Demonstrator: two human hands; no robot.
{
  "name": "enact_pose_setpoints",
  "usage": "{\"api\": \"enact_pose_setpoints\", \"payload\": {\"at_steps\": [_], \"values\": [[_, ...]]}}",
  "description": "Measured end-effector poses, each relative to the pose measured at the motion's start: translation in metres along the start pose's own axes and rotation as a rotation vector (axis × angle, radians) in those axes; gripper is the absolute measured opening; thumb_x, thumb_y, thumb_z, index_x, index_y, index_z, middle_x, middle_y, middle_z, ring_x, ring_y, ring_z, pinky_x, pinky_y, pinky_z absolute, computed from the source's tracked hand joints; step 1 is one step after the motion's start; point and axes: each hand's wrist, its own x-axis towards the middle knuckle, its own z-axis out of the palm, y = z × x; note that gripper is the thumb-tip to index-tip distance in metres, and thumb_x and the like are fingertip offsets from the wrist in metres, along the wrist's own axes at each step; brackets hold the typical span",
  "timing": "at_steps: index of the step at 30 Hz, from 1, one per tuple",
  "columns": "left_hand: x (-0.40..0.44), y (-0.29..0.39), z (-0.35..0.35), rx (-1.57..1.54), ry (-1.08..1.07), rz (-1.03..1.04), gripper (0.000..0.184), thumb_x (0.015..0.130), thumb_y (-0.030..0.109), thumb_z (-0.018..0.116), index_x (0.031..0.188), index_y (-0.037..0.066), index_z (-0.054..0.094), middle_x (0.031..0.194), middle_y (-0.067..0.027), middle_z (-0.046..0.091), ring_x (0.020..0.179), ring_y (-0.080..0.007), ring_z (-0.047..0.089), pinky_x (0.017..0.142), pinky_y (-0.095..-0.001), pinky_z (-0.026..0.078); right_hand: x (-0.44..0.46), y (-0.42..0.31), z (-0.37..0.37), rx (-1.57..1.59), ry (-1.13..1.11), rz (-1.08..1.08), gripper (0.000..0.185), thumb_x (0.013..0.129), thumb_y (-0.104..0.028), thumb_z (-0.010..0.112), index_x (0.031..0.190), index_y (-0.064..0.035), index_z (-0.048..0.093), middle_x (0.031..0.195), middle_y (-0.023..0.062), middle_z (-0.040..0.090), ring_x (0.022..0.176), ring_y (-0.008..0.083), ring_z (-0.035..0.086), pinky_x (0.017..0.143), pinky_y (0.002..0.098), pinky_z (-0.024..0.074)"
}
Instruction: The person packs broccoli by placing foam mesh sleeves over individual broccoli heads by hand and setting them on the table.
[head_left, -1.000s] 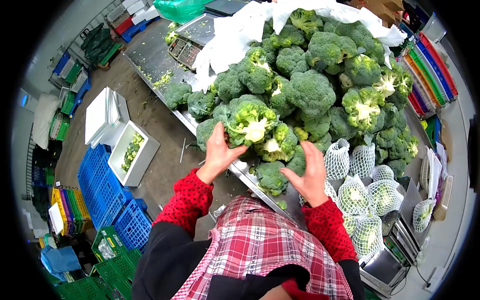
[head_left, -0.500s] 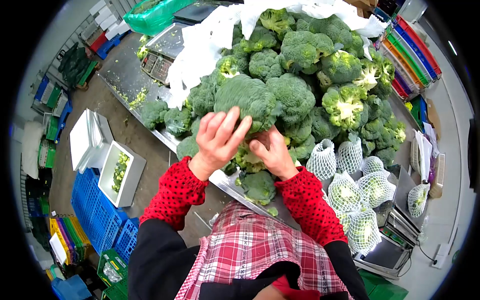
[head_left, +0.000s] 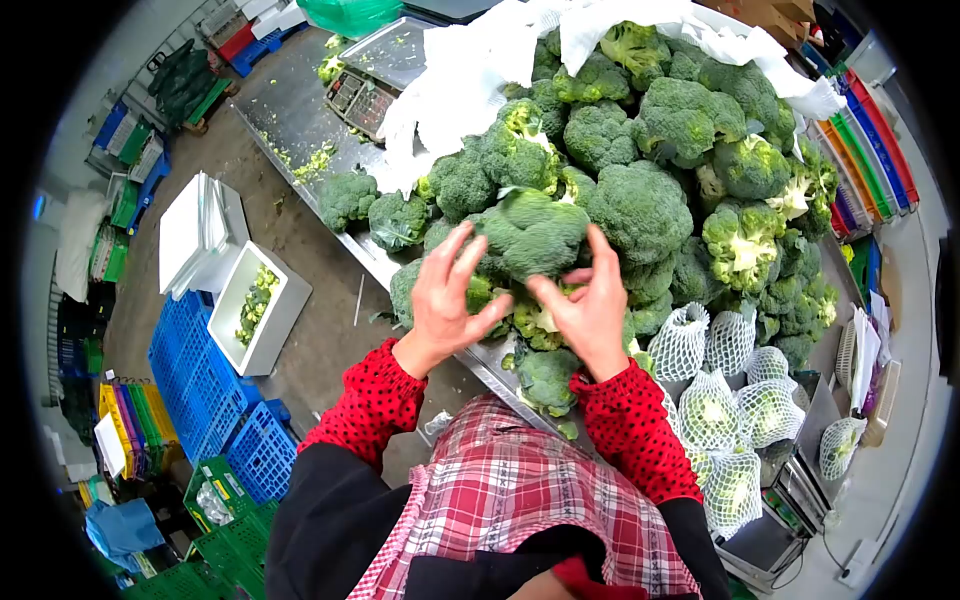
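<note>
A broccoli head (head_left: 530, 235), slightly blurred, is between my two hands at the front of a large broccoli pile (head_left: 640, 205). My left hand (head_left: 445, 305) is at its lower left, fingers spread and thumb pointing right. On the lower right, my right hand (head_left: 592, 310) has its thumb and fingers apart, close around the head's edge. Whether any fingertip touches the head I cannot tell. Below my hands another broccoli head (head_left: 548, 382) lies at the metal table's edge.
Several broccoli heads in white foam nets (head_left: 712, 410) lie at the right. A scale with keypad (head_left: 360, 100) sits on the metal table (head_left: 290, 120). On the left are a white foam box (head_left: 285, 320) with green pieces and blue crates (head_left: 195, 375). Coloured crates (head_left: 865, 145) stack at far right.
My hands have spread apart, and the broccoli head they were around has turned between them. The camera view has shifted, so the pile appears farther right and slightly lower.
</note>
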Motion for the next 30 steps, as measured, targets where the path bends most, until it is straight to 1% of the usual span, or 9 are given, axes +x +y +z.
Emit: {"api": "enact_pose_setpoints", "payload": {"at_steps": [4, 5, 8, 11, 13, 21, 27, 29, 30], "values": [[-0.001, -0.005, 0.013, -0.229, 0.094, -0.252, 0.082, 0.061, 0.017, 0.080, 0.129, -0.004, 0.039, 0.123, -0.0235, 0.049, 0.109, -0.0386, 0.053, 0.092, -0.0421, 0.045, 0.006, -0.019, 0.014, 0.096, -0.017, -0.255, 0.085, 0.066, -0.032, 0.081, 0.133, -0.0002, 0.041, 0.125, 0.0248, 0.044, 0.076, 0.0246, 0.063, 0.061, 0.0321, 0.0529], [0.002, -0.007, 0.003, -0.133, 0.182, -0.127, 0.081, 0.060, 0.017, 0.081, 0.128, -0.004, 0.040, 0.118, -0.0218, 0.052, 0.105, -0.0368, 0.056, 0.090, -0.0416, 0.047, 0.004, -0.027, 0.016, 0.063, -0.021, -0.348, 0.082, 0.066, -0.031, 0.081, 0.132, -0.0016, 0.043, 0.125, 0.0250, 0.044, 0.076, 0.0245, 0.063, 0.059, 0.0313, 0.0528], [-0.010, -0.011, -0.035, -0.070, 0.219, -0.198, 0.082, 0.059, 0.019, 0.083, 0.127, -0.004, 0.042, 0.113, -0.0194, 0.057, 0.098, -0.0341, 0.060, 0.083, -0.0400, 0.050, 0.002, -0.040, 0.034, 0.049, -0.150, -0.422, 0.071, 0.073, -0.032, 0.074, 0.131, -0.0054, 0.045, 0.120, 0.0279, 0.046, 0.075, 0.0365, 0.063, 0.063, 0.0408, 0.0534], [-0.040, -0.075, -0.024, -0.019, -0.046, -0.758, 0.063, 0.078, 0.031, 0.067, 0.126, -0.006, 0.049, 0.116, -0.0201, 0.059, 0.108, -0.0303, 0.058, 0.093, -0.0371, 0.044, 0.016, -0.032, 0.073, -0.179, -0.411, -0.361, 0.063, 0.078, -0.026, 0.070, 0.134, -0.0122, 0.044, 0.129, 0.0233, 0.043, 0.093, 0.0408, 0.061, 0.076, 0.0457, 0.0517], [-0.056, -0.128, -0.016, -0.351, -0.059, -0.995, 0.055, 0.083, 0.036, 0.059, 0.121, -0.004, 0.055, 0.115, -0.0201, 0.060, 0.111, -0.0304, 0.056, 0.097, -0.0366, 0.041, 0.023, -0.024, 0.089, -0.201, -0.379, -0.537, 0.061, 0.078, -0.025, 0.068, 0.134, -0.0138, 0.044, 0.133, 0.0221, 0.041, 0.097, 0.0403, 0.060, 0.078, 0.0453, 0.0516], [0.008, -0.108, -0.038, -0.049, 0.253, -0.564, 0.027, 0.079, 0.009, 0.064, 0.105, 0.002, 0.063, 0.100, -0.0082, 0.063, 0.086, -0.0192, 0.059, 0.075, -0.0314, 0.047, -0.009, -0.015, 0.037, -0.046, -0.329, -0.465, 0.047, 0.079, -0.024, 0.069, 0.120, -0.0082, 0.054, 0.117, 0.0139, 0.054, 0.084, 0.0325, 0.064, 0.068, 0.0390, 0.0533], [0.121, -0.181, 0.017, 0.494, -0.179, 0.323, 0.029, 0.067, 0.008, 0.066, 0.096, 0.012, 0.067, 0.093, -0.0108, 0.064, 0.087, -0.0299, 0.062, 0.076, -0.0389, 0.051, -0.014, -0.013, 0.013, -0.026, -0.217, -0.495, 0.039, 0.079, -0.020, 0.070, 0.114, -0.0071, 0.058, 0.109, 0.0114, 0.059, 0.081, 0.0300, 0.064, 0.066, 0.0363, 0.0534], [0.141, -0.180, 0.013, 0.440, -0.347, 0.104, 0.020, 0.068, 0.006, 0.067, 0.088, 0.011, 0.069, 0.089, -0.0066, 0.067, 0.081, -0.0257, 0.063, 0.071, -0.0358, 0.052, -0.016, -0.009, -0.003, -0.002, -0.215, -0.426, 0.040, 0.077, -0.019, 0.071, 0.114, -0.0071, 0.059, 0.109, 0.0124, 0.059, 0.082, 0.0297, 0.065, 0.066, 0.0365, 0.0533], [0.154, -0.154, -0.001, 0.324, -0.107, 0.184, 0.021, 0.070, 0.003, 0.067, 0.090, 0.010, 0.069, 0.088, -0.0057, 0.068, 0.078, -0.0216, 0.064, 0.069, -0.0324, 0.051, -0.011, -0.003, -0.014, -0.037, -0.086, -0.548, 0.040, 0.075, -0.017, 0.072, 0.112, -0.0077, 0.060, 0.110, 0.0130, 0.059, 0.081, 0.0293, 0.064, 0.066, 0.0367, 0.0531]]}}
